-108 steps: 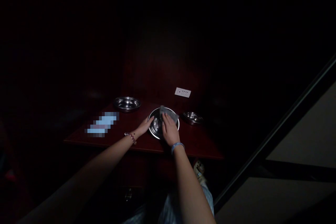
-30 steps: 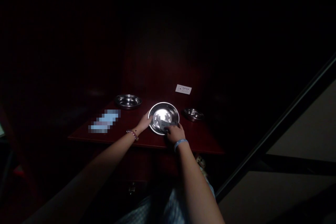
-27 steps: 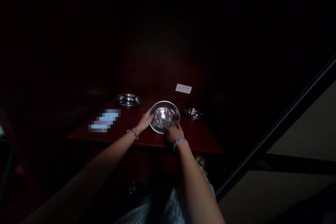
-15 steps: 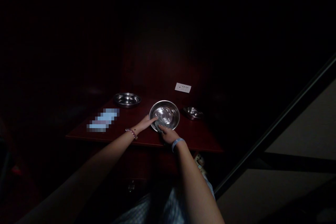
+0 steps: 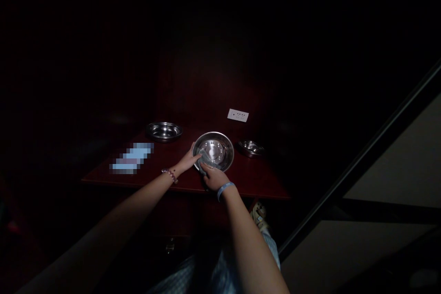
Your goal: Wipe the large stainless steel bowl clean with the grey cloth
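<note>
A shiny round steel plate (image 5: 217,147) lies on a dark red table (image 5: 241,179) in a dim room. My left hand (image 5: 188,161) grips the plate's left rim and steadies it. My right hand (image 5: 212,177), with a blue wristband, is closed on a small grey cloth (image 5: 206,158) and presses it on the plate's near-left inner edge.
A second steel plate (image 5: 164,130) sits at the back left and a smaller steel bowl (image 5: 251,148) to the right. A white socket panel (image 5: 238,115) lies behind the plate. A pale blurred flat item (image 5: 131,159) rests at the left. A dark rail (image 5: 358,165) runs diagonally at the right.
My right hand has drawn the cloth from the plate's far side round its near rim, right to left. My left hand has stayed on the left rim.
</note>
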A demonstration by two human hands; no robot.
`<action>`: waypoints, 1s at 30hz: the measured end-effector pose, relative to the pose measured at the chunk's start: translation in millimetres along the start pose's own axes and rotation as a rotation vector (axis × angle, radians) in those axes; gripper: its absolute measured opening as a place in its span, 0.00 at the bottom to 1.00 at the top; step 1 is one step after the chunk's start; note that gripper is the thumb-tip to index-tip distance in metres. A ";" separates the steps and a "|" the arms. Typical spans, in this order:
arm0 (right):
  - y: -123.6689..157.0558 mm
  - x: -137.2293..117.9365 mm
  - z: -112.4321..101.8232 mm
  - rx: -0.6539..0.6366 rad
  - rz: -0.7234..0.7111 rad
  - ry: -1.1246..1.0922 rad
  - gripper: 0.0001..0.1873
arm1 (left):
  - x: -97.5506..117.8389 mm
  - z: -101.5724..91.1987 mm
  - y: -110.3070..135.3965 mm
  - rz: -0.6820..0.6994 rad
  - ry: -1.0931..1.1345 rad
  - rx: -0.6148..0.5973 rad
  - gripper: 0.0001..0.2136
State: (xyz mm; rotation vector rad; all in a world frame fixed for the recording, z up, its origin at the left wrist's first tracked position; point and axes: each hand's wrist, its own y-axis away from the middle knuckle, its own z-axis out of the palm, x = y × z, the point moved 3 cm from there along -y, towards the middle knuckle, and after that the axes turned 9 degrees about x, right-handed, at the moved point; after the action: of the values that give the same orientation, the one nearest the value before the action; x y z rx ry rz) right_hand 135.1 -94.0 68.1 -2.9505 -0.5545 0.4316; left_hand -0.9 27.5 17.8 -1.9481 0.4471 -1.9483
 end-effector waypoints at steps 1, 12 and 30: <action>1.7 -3.6 -3.5 -0.005 0.008 0.035 0.38 | -0.7 -0.2 -0.6 0.005 0.009 0.003 0.34; 9.2 -8.0 -25.4 -0.005 0.125 0.265 0.28 | 4.5 -0.8 -2.2 0.045 0.057 0.011 0.29; 3.7 17.0 -7.1 0.017 0.213 0.320 0.34 | 18.2 -8.9 3.0 -0.016 -0.057 0.176 0.14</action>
State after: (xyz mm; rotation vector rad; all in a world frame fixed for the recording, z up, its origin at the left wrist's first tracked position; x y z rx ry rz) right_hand 153.7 -91.5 69.9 -2.9840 -0.2003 -0.0239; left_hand -9.6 16.3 32.5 -1.8945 0.2365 -1.8686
